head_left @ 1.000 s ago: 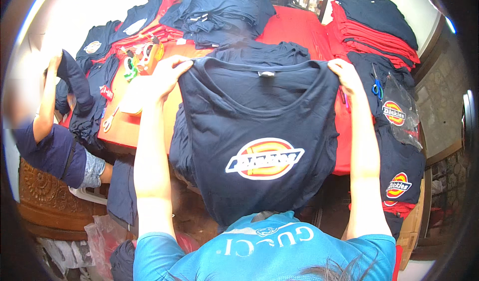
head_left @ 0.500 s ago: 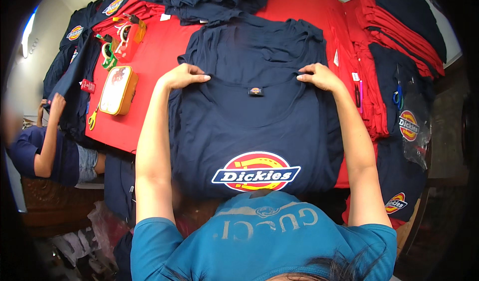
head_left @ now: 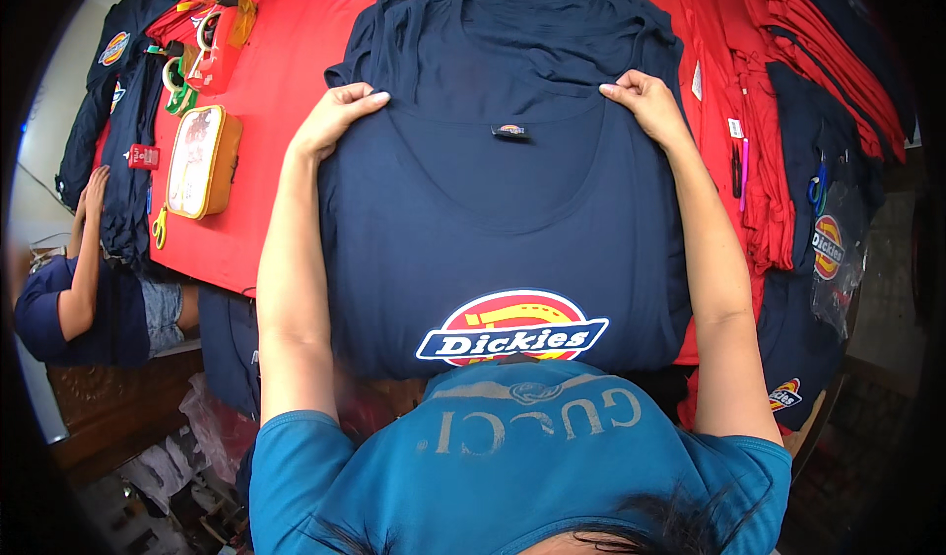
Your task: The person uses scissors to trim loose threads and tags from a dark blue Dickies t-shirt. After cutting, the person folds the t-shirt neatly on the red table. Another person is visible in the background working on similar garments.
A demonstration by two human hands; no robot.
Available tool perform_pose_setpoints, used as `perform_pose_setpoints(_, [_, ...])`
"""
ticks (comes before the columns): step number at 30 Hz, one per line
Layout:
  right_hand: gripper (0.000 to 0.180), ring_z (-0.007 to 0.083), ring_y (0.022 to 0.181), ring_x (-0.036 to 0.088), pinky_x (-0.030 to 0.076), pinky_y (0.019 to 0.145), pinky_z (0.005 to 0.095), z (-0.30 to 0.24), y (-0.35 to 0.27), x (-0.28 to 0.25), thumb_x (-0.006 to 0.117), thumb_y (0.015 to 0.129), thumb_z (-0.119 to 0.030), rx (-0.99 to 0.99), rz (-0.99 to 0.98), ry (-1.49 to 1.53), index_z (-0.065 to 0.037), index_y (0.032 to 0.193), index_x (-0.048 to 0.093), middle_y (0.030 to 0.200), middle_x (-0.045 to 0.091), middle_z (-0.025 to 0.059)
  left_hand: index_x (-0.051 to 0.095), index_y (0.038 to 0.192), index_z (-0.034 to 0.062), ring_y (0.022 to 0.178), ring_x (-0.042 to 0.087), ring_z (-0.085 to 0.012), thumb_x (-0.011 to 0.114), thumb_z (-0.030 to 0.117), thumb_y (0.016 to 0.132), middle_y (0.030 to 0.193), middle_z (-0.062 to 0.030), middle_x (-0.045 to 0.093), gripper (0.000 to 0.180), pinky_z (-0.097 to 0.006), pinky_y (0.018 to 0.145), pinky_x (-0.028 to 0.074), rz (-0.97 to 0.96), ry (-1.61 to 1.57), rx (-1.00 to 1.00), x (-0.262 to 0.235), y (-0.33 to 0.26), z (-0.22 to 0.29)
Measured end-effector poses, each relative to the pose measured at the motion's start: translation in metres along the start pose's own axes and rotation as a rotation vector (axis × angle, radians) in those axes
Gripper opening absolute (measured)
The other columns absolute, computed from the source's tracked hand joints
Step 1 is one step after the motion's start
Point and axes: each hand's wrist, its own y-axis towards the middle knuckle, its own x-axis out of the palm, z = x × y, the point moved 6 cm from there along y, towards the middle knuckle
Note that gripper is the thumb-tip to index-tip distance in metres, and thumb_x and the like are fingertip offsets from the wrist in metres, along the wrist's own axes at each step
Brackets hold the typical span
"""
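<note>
One navy T-shirt (head_left: 503,230) lies flat, front up, on the red table cover (head_left: 286,112), its hem hanging over the near edge; one oval red-yellow-blue logo on the chest, one small label at the neck. Two hands on it, one per shoulder: left hand (head_left: 340,117) pinches the left shoulder seam, fingers curled over the cloth; right hand (head_left: 645,102) grips the right shoulder the same way, fingers bent and pressed together. Beyond the collar lies more rumpled navy cloth (head_left: 532,23), count unclear. Left of the shirt: one yellow-edged pouch (head_left: 202,161), one small pair of yellow-handled scissors (head_left: 159,228), one red tape dispenser (head_left: 222,33). Right side: a stack of folded red shirts (head_left: 759,131), too many to count, two pens (head_left: 741,166). One other person (head_left: 79,279) in navy sits at far left.
</note>
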Motion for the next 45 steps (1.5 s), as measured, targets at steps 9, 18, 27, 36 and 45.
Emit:
perform_pose_setpoints(9, [0.033, 0.0143, 0.065, 0.052, 0.043, 0.063, 0.0301, -0.035, -0.013, -0.002, 0.075, 0.08, -0.03, 0.021, 0.136, -0.32, -0.001, 0.08, 0.061, 0.066, 0.057, 0.0072, 0.066, 0.079, 0.0053, 0.06, 0.055, -0.0039, 0.075, 0.027, 0.085, 0.071, 0.0017, 0.062, 0.024, -0.019, 0.057, 0.046, 0.156, 0.237, 0.009, 0.004, 0.01, 0.01])
perform_pose_setpoints(18, [0.038, 0.0304, 0.081, 0.063, 0.05, 0.069, 0.0411, -0.039, -0.029, 0.015, 0.068, 0.085, -0.041, -0.282, 0.278, -0.559, -0.005, 0.095, 0.059, 0.097, 0.064, 0.0096, 0.064, 0.077, 0.0031, 0.06, 0.05, -0.005, 0.08, 0.03, 0.079, 0.066, 0.002, 0.057, 0.031, -0.022, 0.058, 0.043, 0.277, 0.407, 0.141, 0.0, 0.002, 0.007])
perform_pose_setpoints(27, [0.02, 0.0268, 0.09, 0.053, 0.041, 0.077, 0.0383, -0.108, -0.081, 0.007, 0.07, 0.083, -0.03, -0.667, 0.197, -0.603, -0.01, 0.085, 0.068, 0.089, 0.061, 0.0041, 0.066, 0.085, 0.0077, 0.089, 0.055, -0.0273, 0.076, 0.024, 0.079, 0.089, -0.0059, 0.061, 0.02, -0.036, 0.081, 0.045, 0.156, 1.097, 0.707, 0.091, -0.075, 0.079])
perform_pose_setpoints(36, [0.014, 0.0253, 0.094, 0.05, 0.036, 0.085, 0.0379, -0.121, -0.142, 0.07, 0.07, 0.083, -0.022, -0.432, -0.473, -0.404, -0.008, 0.084, 0.067, 0.089, 0.061, 0.0043, 0.065, 0.087, 0.0096, 0.092, 0.051, -0.025, 0.072, 0.026, 0.082, 0.086, -0.0043, 0.06, 0.018, -0.038, 0.086, 0.036, -0.365, 1.011, 0.372, 0.148, -0.091, 0.038])
perform_pose_setpoints(45, [0.029, 0.0179, 0.08, 0.054, 0.04, 0.077, 0.0344, -0.119, -0.192, 0.085, 0.062, 0.079, -0.006, -0.892, -0.175, -0.399, -0.012, 0.106, 0.07, 0.088, 0.058, 0.0028, 0.063, 0.094, 0.0093, 0.09, 0.053, -0.0278, 0.075, 0.014, 0.077, 0.097, -0.0082, 0.056, 0.021, -0.037, 0.079, 0.042, 0.007, 1.018, 0.702, 0.159, -0.128, 0.024])
